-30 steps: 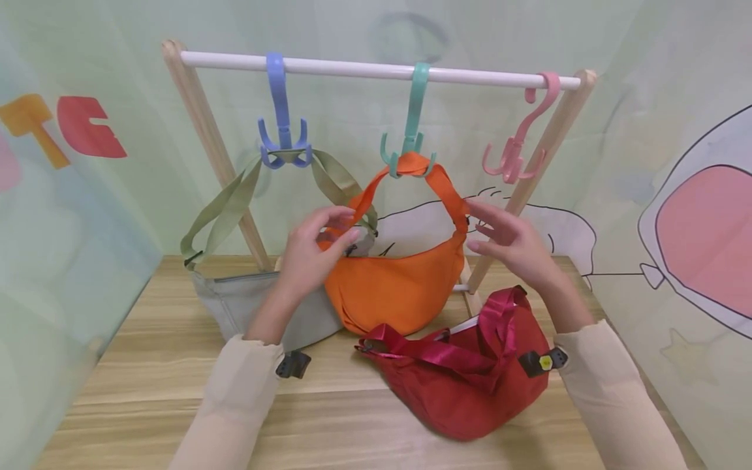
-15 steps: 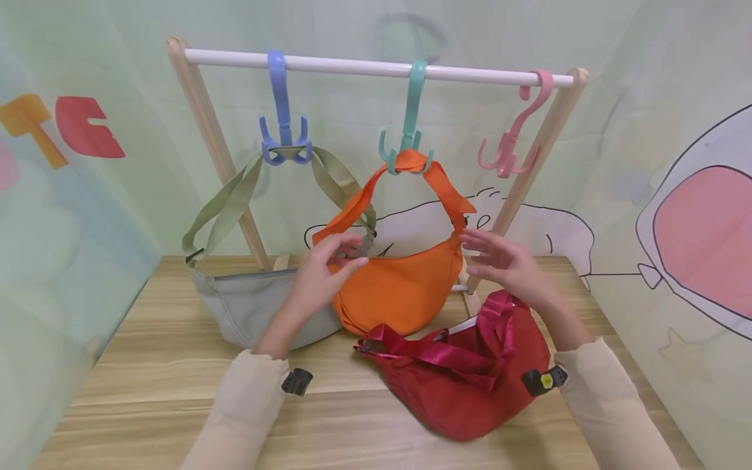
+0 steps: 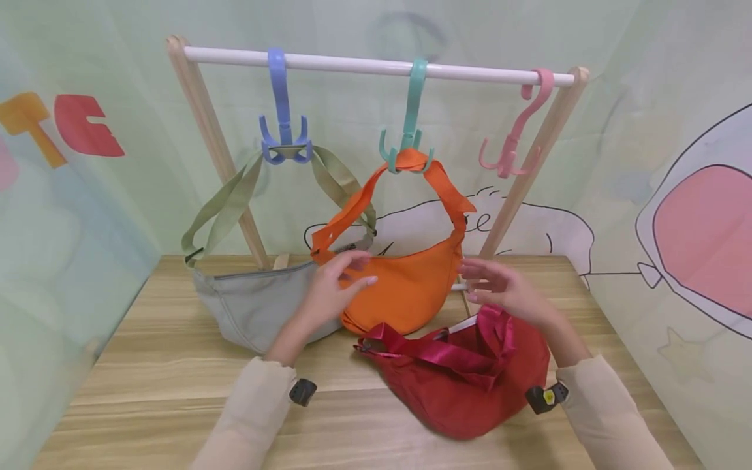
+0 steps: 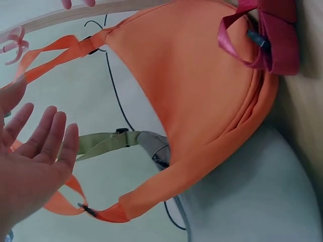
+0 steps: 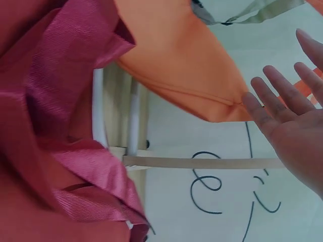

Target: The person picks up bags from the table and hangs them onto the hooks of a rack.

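Observation:
An orange shoulder bag hangs by its strap from the green hook. In front of its left side is my left hand, fingers loosely bent and nothing in them. My right hand is at the bag's right edge, also holding nothing; the right wrist view shows its fingers spread. A grey bag with an olive strap hangs from the blue hook, partly behind the orange one. Below my right hand, a red bag lies on the table, its shiny strap loose on top.
A white rail on wooden posts carries the hooks. The pink hook at the right has no bag on it. The wooden table extends in front, with printed cloth walls around it.
Both hands have come down and away from the orange bag's strap, which stays on the green hook. The grey and red bags have not moved.

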Demonstrator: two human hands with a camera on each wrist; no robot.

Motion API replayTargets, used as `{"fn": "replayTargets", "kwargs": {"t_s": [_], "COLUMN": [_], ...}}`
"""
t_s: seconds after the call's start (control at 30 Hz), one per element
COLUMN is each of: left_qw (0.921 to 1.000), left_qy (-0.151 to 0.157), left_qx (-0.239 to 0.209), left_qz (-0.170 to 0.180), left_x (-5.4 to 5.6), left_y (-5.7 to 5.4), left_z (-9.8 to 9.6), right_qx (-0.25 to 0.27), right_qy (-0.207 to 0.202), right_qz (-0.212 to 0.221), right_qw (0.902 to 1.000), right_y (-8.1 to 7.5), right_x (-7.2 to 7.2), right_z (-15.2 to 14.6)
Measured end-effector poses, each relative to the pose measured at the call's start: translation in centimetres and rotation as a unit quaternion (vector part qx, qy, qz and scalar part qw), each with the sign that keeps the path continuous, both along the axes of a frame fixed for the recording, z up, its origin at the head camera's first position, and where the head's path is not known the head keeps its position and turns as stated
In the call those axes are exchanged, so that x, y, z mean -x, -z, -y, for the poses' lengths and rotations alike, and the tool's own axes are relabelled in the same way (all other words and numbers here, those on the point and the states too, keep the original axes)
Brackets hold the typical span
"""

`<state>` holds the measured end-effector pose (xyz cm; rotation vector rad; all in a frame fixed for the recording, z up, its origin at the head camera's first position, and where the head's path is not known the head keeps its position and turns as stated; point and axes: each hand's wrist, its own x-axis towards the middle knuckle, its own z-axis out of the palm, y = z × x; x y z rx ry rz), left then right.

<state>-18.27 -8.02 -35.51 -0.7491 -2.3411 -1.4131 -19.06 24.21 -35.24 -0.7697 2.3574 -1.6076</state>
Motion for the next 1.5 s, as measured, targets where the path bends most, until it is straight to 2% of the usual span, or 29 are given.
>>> {"fn": "replayTargets", "kwargs": {"t_s": [0.27, 0.47, 0.63, 0.87, 1.13, 1.27, 1.5], "left_qw": [0.998, 0.9941, 0.9907, 0.9873, 0.9825, 0.9791, 0.9745], "left_qy": [0.024, 0.04, 0.062, 0.086, 0.104, 0.115, 0.126], "left_qx": [0.02, 0.051, 0.055, 0.067, 0.097, 0.109, 0.122], "left_qz": [0.055, 0.088, 0.108, 0.116, 0.121, 0.127, 0.14], "left_x": [-0.2, -0.3, -0.4, -0.8, -1.0, -1.1, -1.4], "left_y": [1.6, 3.0, 4.0, 5.2, 6.4, 6.9, 8.0], "left_z": [-0.8, -1.3, -2.0, -3.1, -4.6, -5.6, -7.1], "right_qx": [-0.019, -0.047, -0.06, -0.073, -0.075, -0.079, -0.084], "right_qy": [-0.039, -0.039, -0.053, -0.06, -0.039, -0.025, -0.041], "right_qz": [0.022, 0.034, 0.06, 0.07, 0.107, 0.1, 0.081], "right_qw": [0.9988, 0.9976, 0.995, 0.9931, 0.9907, 0.9915, 0.9923], "right_y": [2.2, 3.7, 4.9, 6.4, 7.3, 7.6, 8.2], "right_x": [-0.5, -1.1, -1.5, -2.0, -2.6, -2.9, -3.1], "right_z": [-0.8, -1.5, -2.0, -2.7, -3.2, -3.5, -3.9]}}
